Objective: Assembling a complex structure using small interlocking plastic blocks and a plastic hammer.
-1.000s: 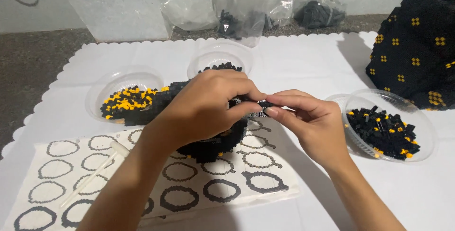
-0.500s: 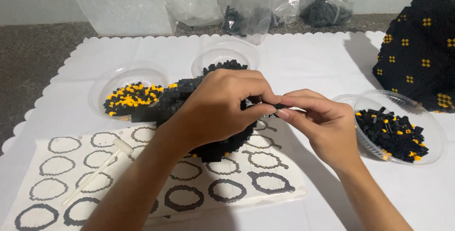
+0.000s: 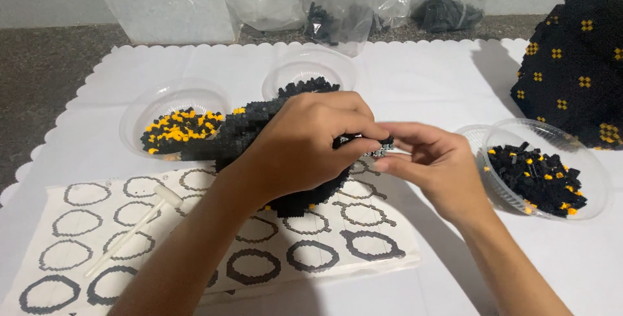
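A black small-brick model (image 3: 243, 131) with a few orange bricks rests over a printed sheet of ring diagrams (image 3: 259, 251). My left hand (image 3: 311, 141) wraps over its top and grips it. My right hand (image 3: 431, 163) sits just to the right, its fingertips pinching a small black piece (image 3: 383, 147) against the model's right edge. Most of the model's middle is hidden under my left hand.
A clear bowl of black and orange bricks (image 3: 170, 128) sits on the left, another (image 3: 542, 173) on the right, a third (image 3: 310, 72) behind. A large black built shape with orange dots (image 3: 577, 63) stands far right. Plastic bags (image 3: 344, 4) line the back. A small white tool (image 3: 139, 222) lies on the sheet.
Both hands have stayed together at the model's right edge; the right fingers have shifted slightly on the small piece. The view has drifted a little.
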